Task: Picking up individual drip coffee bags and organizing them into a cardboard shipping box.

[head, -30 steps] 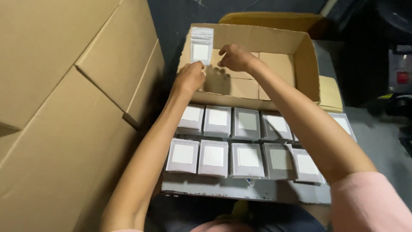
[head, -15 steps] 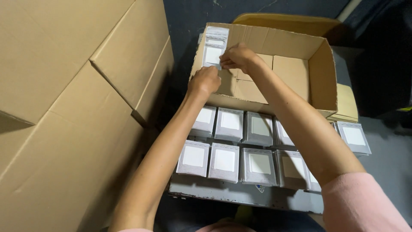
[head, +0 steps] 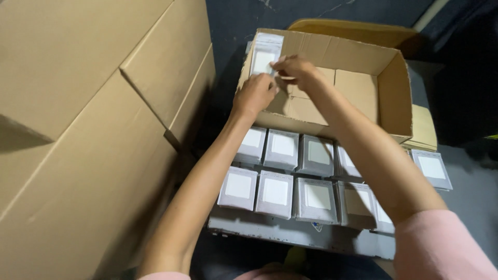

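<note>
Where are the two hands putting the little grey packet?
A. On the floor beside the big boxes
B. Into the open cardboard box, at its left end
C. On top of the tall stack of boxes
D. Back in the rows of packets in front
B. The left hand and right hand both reach into the open cardboard box, with the grey packet standing against its left end wall.

The scene was viewed from a single head-worn camera, angled steeply downward. Both hands, left hand (head: 255, 94) and right hand (head: 294, 70), were framed close, ahead of it.
</note>
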